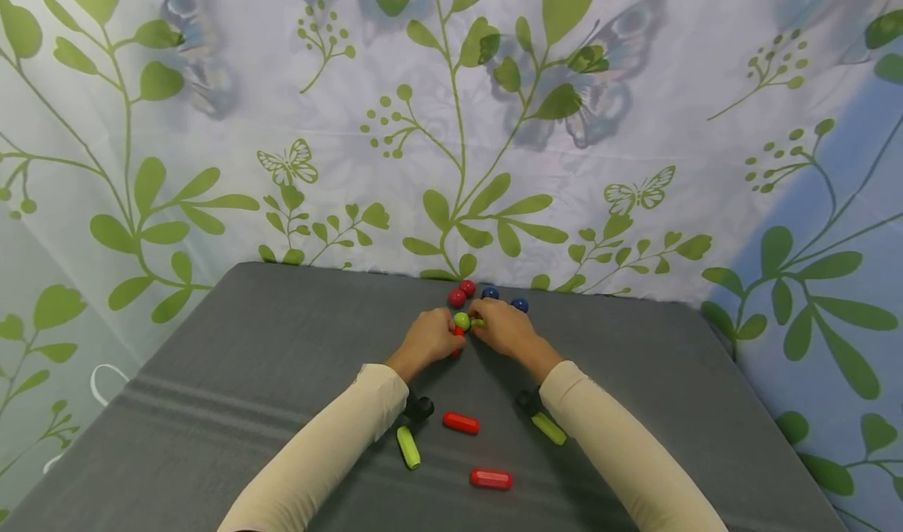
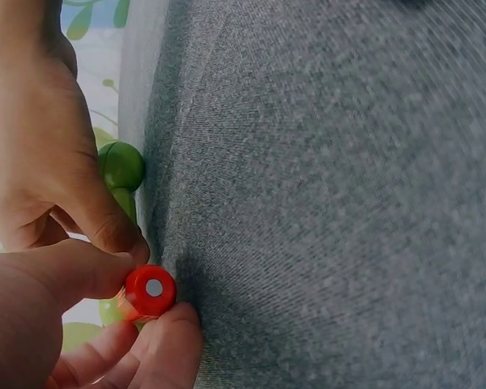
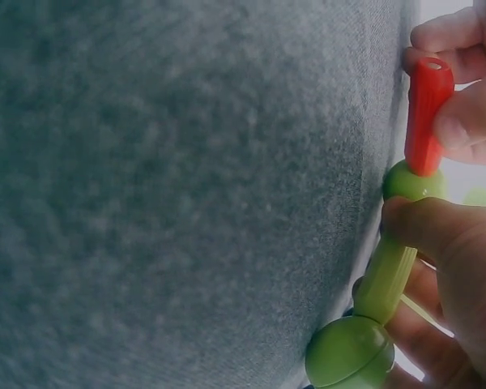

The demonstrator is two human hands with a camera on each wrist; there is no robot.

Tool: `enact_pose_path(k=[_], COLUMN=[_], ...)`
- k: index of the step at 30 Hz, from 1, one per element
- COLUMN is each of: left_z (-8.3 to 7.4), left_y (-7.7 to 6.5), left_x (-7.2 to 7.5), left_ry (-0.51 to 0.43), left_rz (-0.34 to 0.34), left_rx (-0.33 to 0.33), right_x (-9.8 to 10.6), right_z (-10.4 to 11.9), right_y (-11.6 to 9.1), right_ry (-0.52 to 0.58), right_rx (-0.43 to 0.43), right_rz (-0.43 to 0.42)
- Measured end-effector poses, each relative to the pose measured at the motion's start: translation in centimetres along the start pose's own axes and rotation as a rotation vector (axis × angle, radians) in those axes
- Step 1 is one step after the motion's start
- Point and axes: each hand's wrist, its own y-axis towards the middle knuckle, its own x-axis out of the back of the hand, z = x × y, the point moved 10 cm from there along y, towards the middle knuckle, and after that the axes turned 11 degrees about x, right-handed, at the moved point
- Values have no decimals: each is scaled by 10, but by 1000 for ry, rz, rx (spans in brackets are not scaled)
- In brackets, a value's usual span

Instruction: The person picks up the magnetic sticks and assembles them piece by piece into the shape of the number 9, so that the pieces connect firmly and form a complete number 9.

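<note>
My left hand (image 1: pixel 430 334) pinches a red stick (image 3: pixel 425 113) between thumb and fingers; its near end, with a silvery dot, faces the left wrist view. The stick's other end meets a green ball (image 1: pixel 462 321). In my right hand (image 1: pixel 502 325) is a green stick (image 3: pixel 386 279), gripped close to that same ball, with my thumb against the ball. A second green ball (image 3: pixel 351 353) sits on the far end of the green stick, so the pieces form a chain. Both hands are close together low over the grey table, near its back edge.
Red balls (image 1: pixel 457 297) and blue balls (image 1: pixel 520 305) lie just beyond the hands. Nearer me are two loose red sticks (image 1: pixel 462 422) and two green sticks (image 1: pixel 407 447). A dark rounded object (image 1: pixel 421 408) shows by the left cuff. Patterned cloth (image 1: pixel 339 124) hangs behind the grey table (image 1: pixel 247 344).
</note>
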Motion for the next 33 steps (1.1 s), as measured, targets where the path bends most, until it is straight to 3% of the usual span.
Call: enact_pose_path(k=[15,19,24,29,33], left_z=[0,2,2,3,2], left_y=[0,3,18,40,53], left_x=[-2,1,17,38,42], left_ry=[-40,-51,-63,-33,-14], left_rz=[2,40,62,12,12], left_rx=[-4,0,-5,-59,-122], right_x=[-3,-4,-3,-2,0], right_z=[-1,-2,-5,-7,0], right_y=[0,1,0,0,-1], right_ry=[-5,-6,-4,-6,5], right_rx=[-3,-6,-15,-14,40], right_rz=[0,7,13,10,-4])
